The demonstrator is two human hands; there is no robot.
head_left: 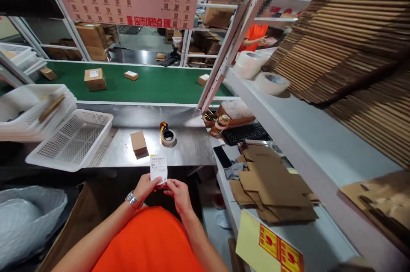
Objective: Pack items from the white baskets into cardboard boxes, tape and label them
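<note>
Left hand [145, 187] and right hand [178, 193] are both pinched on the bottom edge of a white label [159, 168], held upright at lower centre of the frame. We note, just above it on the steel bench [188, 148], a small cardboard box [138, 142] beside a tape dispenser [167, 134]. We record a white basket [72, 140] at left.
</note>
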